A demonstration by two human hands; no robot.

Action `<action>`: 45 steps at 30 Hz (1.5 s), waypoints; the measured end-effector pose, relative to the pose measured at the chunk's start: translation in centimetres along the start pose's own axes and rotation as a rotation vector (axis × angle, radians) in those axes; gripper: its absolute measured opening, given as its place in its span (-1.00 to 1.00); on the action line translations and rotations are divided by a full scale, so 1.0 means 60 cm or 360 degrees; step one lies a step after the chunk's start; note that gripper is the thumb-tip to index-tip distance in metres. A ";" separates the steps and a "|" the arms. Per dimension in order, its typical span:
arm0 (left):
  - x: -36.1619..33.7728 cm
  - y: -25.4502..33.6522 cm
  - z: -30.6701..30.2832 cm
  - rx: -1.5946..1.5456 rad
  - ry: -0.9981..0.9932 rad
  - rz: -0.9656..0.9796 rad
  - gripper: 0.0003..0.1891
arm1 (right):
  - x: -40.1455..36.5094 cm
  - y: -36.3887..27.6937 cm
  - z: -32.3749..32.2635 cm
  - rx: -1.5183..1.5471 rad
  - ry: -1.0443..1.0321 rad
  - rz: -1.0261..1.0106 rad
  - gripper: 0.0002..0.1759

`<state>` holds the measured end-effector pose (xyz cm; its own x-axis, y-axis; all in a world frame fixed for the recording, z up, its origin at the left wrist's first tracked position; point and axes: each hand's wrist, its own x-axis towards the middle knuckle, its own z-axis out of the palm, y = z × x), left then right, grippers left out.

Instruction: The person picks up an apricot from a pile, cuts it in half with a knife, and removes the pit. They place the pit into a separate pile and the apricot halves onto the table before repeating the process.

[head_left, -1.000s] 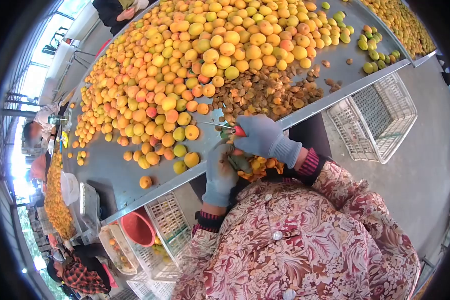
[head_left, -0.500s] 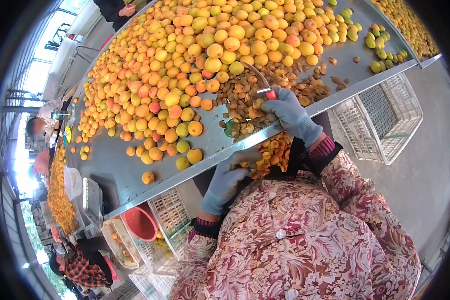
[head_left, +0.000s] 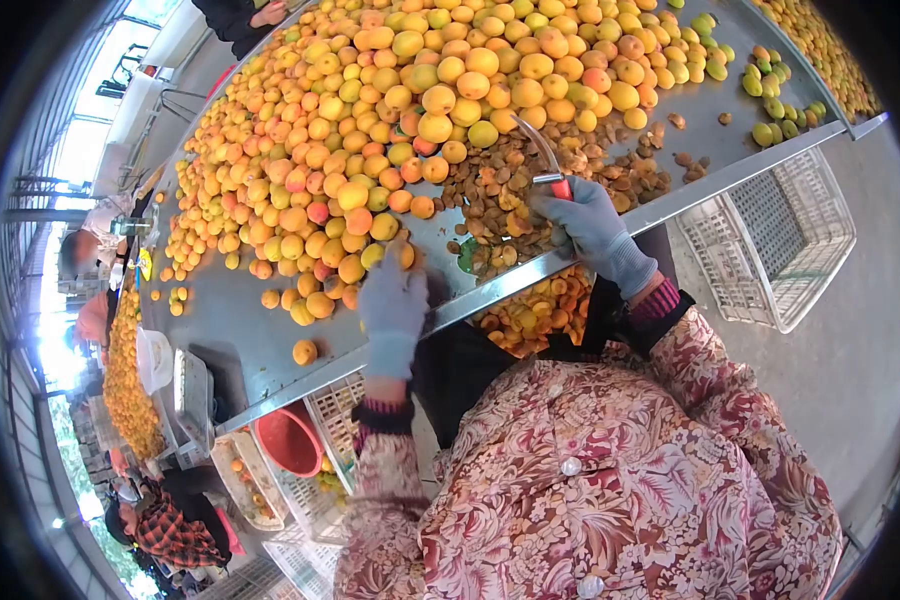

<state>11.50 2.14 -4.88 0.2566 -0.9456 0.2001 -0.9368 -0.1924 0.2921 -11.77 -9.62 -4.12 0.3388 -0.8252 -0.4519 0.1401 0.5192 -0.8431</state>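
Gloved in grey, my right hand (head_left: 592,226) is closed around the red handle (head_left: 562,189) of a curved knife (head_left: 542,148), above brown pits (head_left: 485,195) at the table's edge. My left hand (head_left: 393,305), also gloved, reaches over the metal table (head_left: 232,350) to the near edge of the apricot pile (head_left: 300,150). Its fingertips are among the fruits; whether they grip one is unclear. Opened apricot pieces (head_left: 540,312) lie below the table edge in front of my body.
White plastic crates (head_left: 770,240) stand on the floor at the right. Below the table at the left are a red bucket (head_left: 290,440) and more crates (head_left: 245,480). Green fruits (head_left: 765,85) lie at the upper right. Other people (head_left: 175,525) are at the left and top.
My left hand has moved from below the table edge, up and left to the fruit pile. My right hand still holds the knife, nearly in place. The whole view has shifted slightly.
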 end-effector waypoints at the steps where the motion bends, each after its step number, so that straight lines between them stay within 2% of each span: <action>1: 0.015 -0.016 0.007 0.0001 0.0004 0.0008 -0.52 | 0.001 -0.002 -0.001 -0.0015 -0.0001 0.0009 -0.88; 3: 0.039 -0.025 0.012 0.0520 -0.0295 -0.0211 -0.43 | -0.006 -0.010 0.001 -0.0072 0.0015 -0.0006 -0.88; 10: 0.043 -0.003 0.007 0.0760 -0.0397 -0.0292 -0.43 | -0.007 -0.008 -0.004 -0.0064 -0.0049 0.0021 -0.88; 12: 0.024 -0.018 -0.004 -0.0241 -0.0111 -0.0193 -0.44 | -0.008 -0.007 -0.007 0.0008 -0.0052 -0.0026 -0.88; 13: 0.012 -0.014 -0.011 -0.0242 -0.0112 -0.0191 -0.44 | -0.009 -0.004 -0.007 0.0071 -0.0069 -0.0055 -0.89; 15: -0.002 0.041 -0.064 -0.2109 -0.0024 -0.0112 -0.46 | -0.008 0.006 -0.008 0.0110 -0.0116 -0.0116 -0.89; 16: -0.011 0.061 -0.078 -0.2107 -0.0011 -0.0114 -0.46 | -0.008 0.009 -0.006 0.0152 -0.0150 -0.0176 -0.87; 18: -0.026 0.090 -0.090 -0.2943 -0.0063 -0.0111 -0.48 | -0.021 0.004 0.010 0.0109 -0.0196 -0.0177 -0.85; 19: -0.027 0.089 -0.085 -0.2954 -0.0063 -0.0108 -0.48 | -0.028 0.002 0.015 0.0072 -0.0233 -0.0178 -0.82; 21: -0.028 0.088 -0.073 -0.2060 0.0194 0.0758 -0.44 | -0.044 -0.001 0.017 0.0072 -0.0297 -0.0123 -0.78; 22: -0.029 0.090 -0.069 -0.2069 0.0199 0.0763 -0.44 | -0.054 -0.006 0.020 0.0004 -0.0356 -0.0112 -0.77; 24: -0.034 0.098 -0.067 -0.2613 0.0137 0.0488 -0.43 | -0.078 -0.017 0.034 -0.0077 -0.0395 -0.0123 -0.77; 25: -0.034 0.096 -0.064 -0.2620 0.0139 0.0489 -0.43 | -0.089 -0.023 0.040 -0.0083 -0.0392 -0.0123 -0.77; 27: -0.034 0.093 -0.060 -0.2268 0.0299 0.0835 -0.42 | -0.106 -0.033 0.047 -0.0107 -0.0445 -0.0121 -0.80; 28: -0.036 0.093 -0.063 -0.2272 0.0303 0.0835 -0.42 | -0.110 -0.034 0.046 -0.0167 -0.0539 -0.0116 -0.81; 30: -0.039 0.099 -0.080 -0.3152 -0.0104 0.0099 -0.44 | -0.133 -0.050 0.055 -0.0297 -0.0587 -0.0115 -0.80; 31: -0.039 0.096 -0.080 -0.3155 -0.0104 0.0097 -0.44 | -0.144 -0.052 0.059 -0.0419 -0.0635 -0.0113 -0.79; 33: -0.037 0.091 -0.078 -0.3132 -0.0084 0.0004 -0.41 | -0.151 -0.036 0.061 -0.0300 -0.0759 -0.0155 -0.76; 35: -0.036 0.095 -0.080 -0.3118 -0.0064 -0.0014 -0.42 | -0.153 -0.027 0.054 -0.0279 -0.0951 -0.0364 -0.52; 36: -0.036 0.097 -0.082 -0.3104 -0.0049 -0.0033 -0.42 | -0.157 -0.031 0.051 -0.0372 -0.0945 -0.0295 -0.40; 37: -0.036 0.095 -0.083 -0.3108 -0.0046 -0.0034 -0.42 | -0.158 -0.034 0.047 -0.0377 -0.0944 -0.0293 -0.40; 39: -0.036 0.091 -0.086 -0.2914 -0.0152 0.0202 -0.50 | -0.159 -0.040 0.041 -0.1106 -0.0776 -0.0479 -0.65; 40: -0.034 0.093 -0.088 -0.2918 -0.0148 0.0203 -0.50 | -0.163 -0.047 0.041 -0.1111 -0.0777 -0.0478 -0.65; 42: -0.031 0.096 -0.094 -0.3386 -0.0424 0.0091 -0.66 | -0.175 -0.066 0.042 -0.1528 -0.0870 -0.0776 -0.60; 43: -0.035 0.092 -0.090 -0.3389 -0.0421 0.0089 -0.66 | -0.180 -0.071 0.045 -0.1530 -0.0872 -0.0774 -0.60; 45: -0.044 0.081 -0.077 -0.3023 -0.0204 0.0197 -0.79 | -0.188 -0.076 0.052 -0.1797 -0.0784 -0.0744 -0.60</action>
<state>7.37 4.95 0.30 0.1182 -0.9575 0.2630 0.5359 0.2845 0.7949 -13.31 -1.95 5.73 0.8057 -0.5833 -0.1029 -0.4318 -0.4596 -0.7761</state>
